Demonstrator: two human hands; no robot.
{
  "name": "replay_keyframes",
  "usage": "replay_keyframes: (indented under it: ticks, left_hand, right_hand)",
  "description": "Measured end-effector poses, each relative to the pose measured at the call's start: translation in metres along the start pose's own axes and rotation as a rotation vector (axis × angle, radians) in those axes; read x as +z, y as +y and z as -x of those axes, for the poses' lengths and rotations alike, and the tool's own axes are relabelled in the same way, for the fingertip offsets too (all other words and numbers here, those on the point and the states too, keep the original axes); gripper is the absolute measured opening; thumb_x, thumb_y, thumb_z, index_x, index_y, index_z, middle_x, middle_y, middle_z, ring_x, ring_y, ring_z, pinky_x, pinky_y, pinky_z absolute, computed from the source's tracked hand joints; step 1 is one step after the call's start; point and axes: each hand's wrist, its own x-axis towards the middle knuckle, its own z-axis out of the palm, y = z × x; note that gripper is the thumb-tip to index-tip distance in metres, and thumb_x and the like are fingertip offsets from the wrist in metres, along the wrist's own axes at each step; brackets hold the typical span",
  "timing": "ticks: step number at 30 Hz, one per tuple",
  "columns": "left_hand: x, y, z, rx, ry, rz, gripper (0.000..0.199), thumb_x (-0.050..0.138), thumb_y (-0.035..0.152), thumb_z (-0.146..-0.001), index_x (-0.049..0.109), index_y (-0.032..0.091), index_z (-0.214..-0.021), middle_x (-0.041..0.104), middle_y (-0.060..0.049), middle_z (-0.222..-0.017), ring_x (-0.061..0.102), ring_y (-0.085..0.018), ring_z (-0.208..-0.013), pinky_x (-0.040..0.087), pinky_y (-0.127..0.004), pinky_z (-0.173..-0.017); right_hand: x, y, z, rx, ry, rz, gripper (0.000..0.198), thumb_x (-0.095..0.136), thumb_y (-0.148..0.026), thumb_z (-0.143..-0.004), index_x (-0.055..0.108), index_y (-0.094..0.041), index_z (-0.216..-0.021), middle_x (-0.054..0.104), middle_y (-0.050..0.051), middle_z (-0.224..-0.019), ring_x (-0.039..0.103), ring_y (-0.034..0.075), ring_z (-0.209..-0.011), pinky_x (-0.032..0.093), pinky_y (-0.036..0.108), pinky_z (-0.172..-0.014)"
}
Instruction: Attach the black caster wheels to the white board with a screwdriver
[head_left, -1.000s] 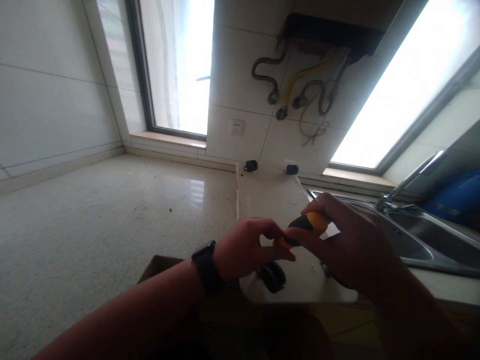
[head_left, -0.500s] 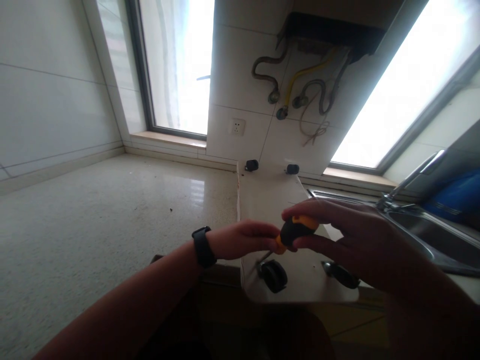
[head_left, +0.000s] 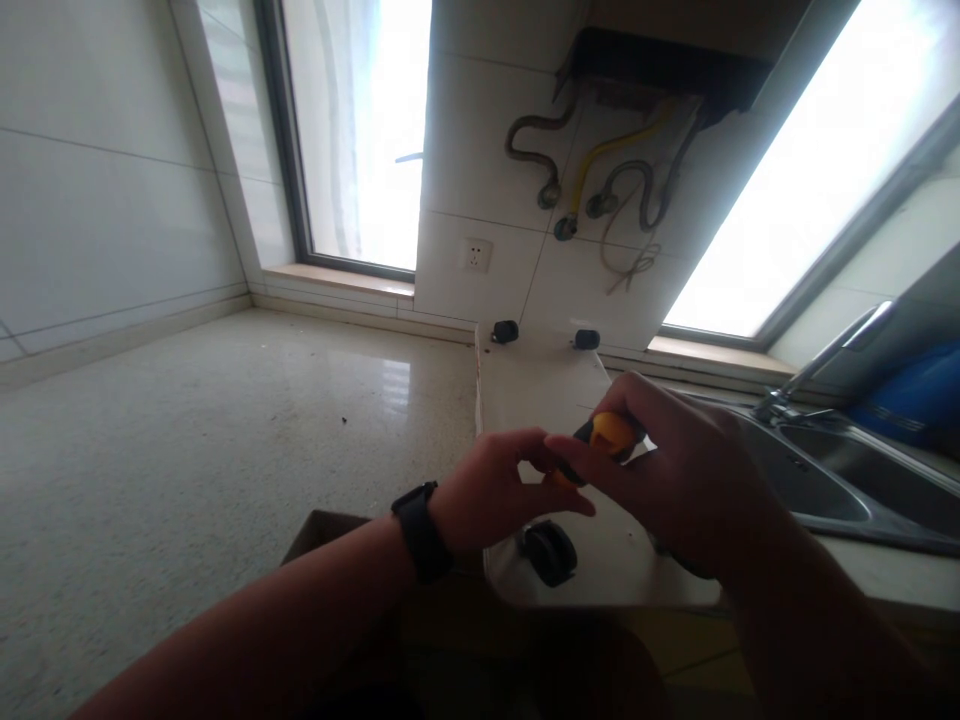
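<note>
While our right hand (head_left: 690, 475) closes around the orange-and-black handle of a screwdriver (head_left: 613, 434), our left hand (head_left: 495, 490) brings its thumb and curled fingers about the handle's lower end, probably to steady it while the right hand gives the turning force. We cannot tell how firmly those left fingers press, and the shaft is hidden behind them. Slanted down and leftward, the tool seems angled to clear the black near caster (head_left: 551, 553), just below our grip. Under both hands lies the white panel (head_left: 544, 395), its wheels towards us, as if turned over to bring its underside within reach. Left of the grip runs the speckled countertop (head_left: 187, 450); to the right, past the right hand, is the steel sink (head_left: 874, 465) with its tap (head_left: 832, 350). Beyond the grip, at the panel's far end, two more casters stand apart, a left one (head_left: 505, 331) and a right one (head_left: 586, 340), and on the tiled wall behind we see a socket (head_left: 477, 254) and a yellow hose (head_left: 592, 160).
</note>
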Motion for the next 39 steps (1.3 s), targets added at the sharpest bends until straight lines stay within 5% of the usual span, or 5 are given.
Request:
replay_keyframes:
  ticks: [7,13,24,32,39]
  left_hand:
    - [-0.011,-0.007,-0.008,0.028,-0.303,0.170,0.019,0.068,0.024,-0.095,0.072,0.017,-0.112,0.076,-0.008,-0.112,0.069,-0.018,-0.101,0.053,-0.035,-0.093]
    - [-0.019,-0.017,-0.009,-0.034,-0.398,0.244,0.027,0.064,0.033,-0.098,0.070,0.018,-0.119,0.072,-0.008,-0.111,0.065,-0.017,-0.095,0.051,-0.036,-0.090]
    - [0.001,0.002,0.001,-0.053,0.006,-0.065,0.046,0.095,0.044,-0.064,0.070,0.018,-0.093,0.073,-0.002,-0.091,0.064,-0.017,-0.083,0.048,-0.031,-0.077]
    - [-0.011,-0.002,-0.006,0.046,-0.167,-0.040,0.017,0.073,0.027,-0.092,0.074,0.018,-0.106,0.077,-0.004,-0.101,0.068,-0.015,-0.090,0.051,-0.031,-0.086]
    - [-0.018,0.000,-0.006,0.031,-0.291,-0.131,0.023,0.063,0.032,-0.099,0.069,0.018,-0.117,0.073,-0.005,-0.103,0.066,-0.016,-0.090,0.052,-0.033,-0.086]
  right_hand:
    - [-0.026,0.021,-0.001,-0.239,-0.353,-0.344,0.042,0.055,-0.024,-0.096,0.053,-0.032,-0.138,0.067,0.004,-0.134,0.067,0.020,-0.116,0.058,0.033,-0.090]
    - [-0.026,0.020,-0.003,-0.191,-0.242,-0.266,0.021,0.068,-0.034,-0.093,0.068,-0.032,-0.114,0.076,-0.002,-0.098,0.072,0.016,-0.082,0.057,0.029,-0.073]
    - [-0.006,0.001,0.003,-0.083,0.099,0.096,0.047,0.072,-0.063,-0.082,0.048,-0.024,-0.069,0.053,-0.003,-0.056,0.043,0.012,-0.046,0.033,0.030,-0.045]
    - [-0.022,0.018,0.002,-0.255,-0.254,-0.178,0.040,0.057,-0.030,-0.098,0.051,-0.030,-0.138,0.067,0.004,-0.131,0.067,0.018,-0.115,0.058,0.029,-0.088]
    - [-0.020,0.026,0.001,-0.265,-0.157,-0.135,0.025,0.061,-0.032,-0.097,0.062,-0.032,-0.123,0.075,0.000,-0.111,0.073,0.017,-0.094,0.059,0.029,-0.079]
